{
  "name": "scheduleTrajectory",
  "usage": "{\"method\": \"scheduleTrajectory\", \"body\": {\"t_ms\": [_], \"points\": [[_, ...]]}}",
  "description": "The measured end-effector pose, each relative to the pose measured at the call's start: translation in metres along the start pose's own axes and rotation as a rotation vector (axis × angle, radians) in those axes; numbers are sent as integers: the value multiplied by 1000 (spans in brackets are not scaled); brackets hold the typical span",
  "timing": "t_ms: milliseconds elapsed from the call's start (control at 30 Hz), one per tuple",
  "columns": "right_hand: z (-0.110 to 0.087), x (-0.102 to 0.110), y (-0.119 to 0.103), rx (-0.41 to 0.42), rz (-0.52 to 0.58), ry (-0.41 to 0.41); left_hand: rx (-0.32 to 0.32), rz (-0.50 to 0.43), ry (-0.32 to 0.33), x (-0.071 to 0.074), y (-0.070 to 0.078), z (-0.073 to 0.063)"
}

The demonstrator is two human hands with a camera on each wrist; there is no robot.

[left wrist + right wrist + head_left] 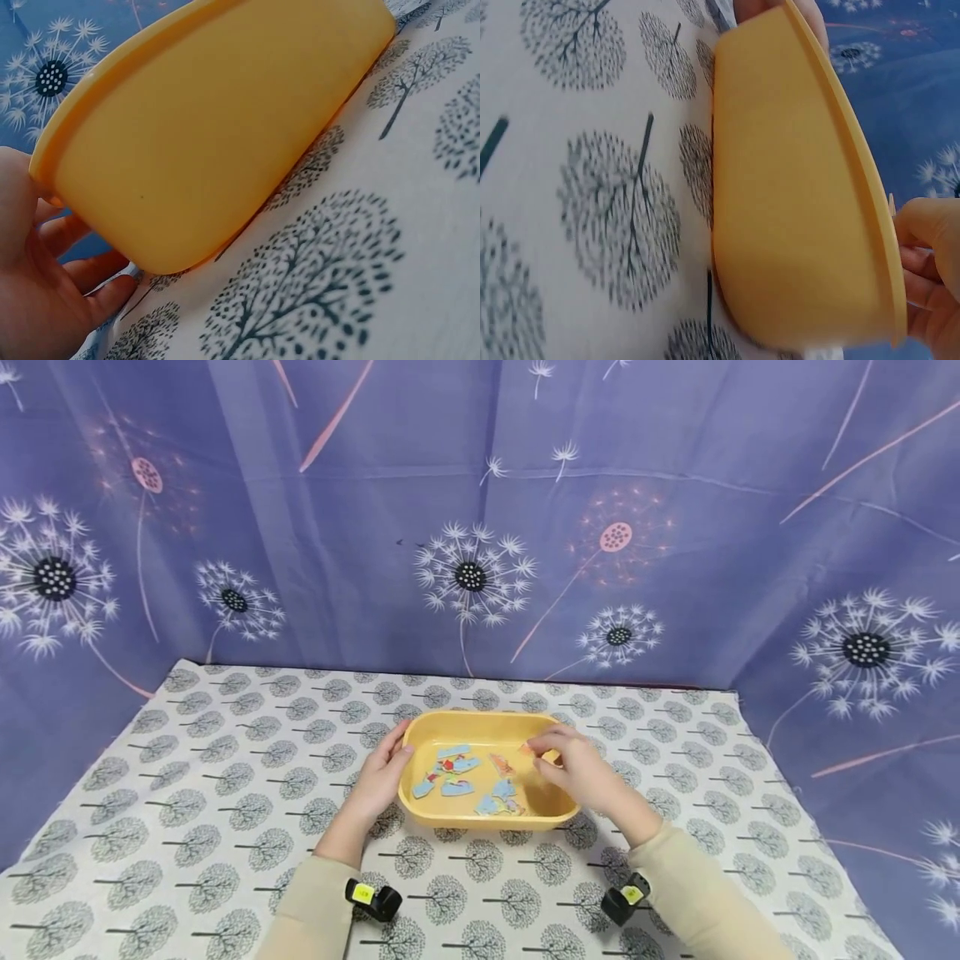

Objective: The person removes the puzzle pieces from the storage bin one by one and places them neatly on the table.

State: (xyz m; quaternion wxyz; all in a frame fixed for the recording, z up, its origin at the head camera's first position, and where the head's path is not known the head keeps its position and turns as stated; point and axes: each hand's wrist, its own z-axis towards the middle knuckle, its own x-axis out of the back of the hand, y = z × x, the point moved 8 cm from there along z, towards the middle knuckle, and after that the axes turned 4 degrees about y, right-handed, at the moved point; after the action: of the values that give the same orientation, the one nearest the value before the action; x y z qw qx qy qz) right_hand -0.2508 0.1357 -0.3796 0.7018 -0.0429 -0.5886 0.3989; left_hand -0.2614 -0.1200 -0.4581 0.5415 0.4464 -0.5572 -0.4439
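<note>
Both hands are at the yellow tray [420, 806] in the middle of the head view. His or her left hand [382, 774] grips the tray's left end, thumb over the rim, fingers curled round the outside wall. Just right of centre, the right hand [577, 772] hovers over the tray's right side and pinches a small orange puzzle piece [527, 749] between thumb and fingertips. More puzzle pieces [457, 772], mostly blue, lie loose on the tray floor. The tray sits flat on a tablecloth [225, 777] printed with trees, before a purple curtain [675, 485].

From the left wrist, the tray's smooth outer wall [217, 127] fills the upper half of the frame, with fingers [75, 270] curled under its rim at lower left.

From the right wrist, the same wall [787, 210] runs down the middle, with that hand's fingers [930, 225] at the right edge above the rim.

To my eye the tray is light, stiff, slick plastic, best held by the rim; the pieces look thin, flat cardboard, easily bent, best pinched by an edge.
</note>
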Motion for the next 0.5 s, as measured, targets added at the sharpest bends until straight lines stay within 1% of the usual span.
{"method": "scheduleTrajectory", "body": {"t_ms": [100, 233, 400, 500], "points": [[-2, 11, 7, 2, 0, 50, 4, 0, 5, 2, 1, 0], [-5, 24, 15, 11, -35, 105, 9, 12, 16, 3, 2, 0], [-10, 34, 31, -11, -57, 131, 31, 0, 46, 5, -1, 1], [-14, 37, 42, -38, -59, 148, 45, 10, 42, 6, -3, 2]]}}
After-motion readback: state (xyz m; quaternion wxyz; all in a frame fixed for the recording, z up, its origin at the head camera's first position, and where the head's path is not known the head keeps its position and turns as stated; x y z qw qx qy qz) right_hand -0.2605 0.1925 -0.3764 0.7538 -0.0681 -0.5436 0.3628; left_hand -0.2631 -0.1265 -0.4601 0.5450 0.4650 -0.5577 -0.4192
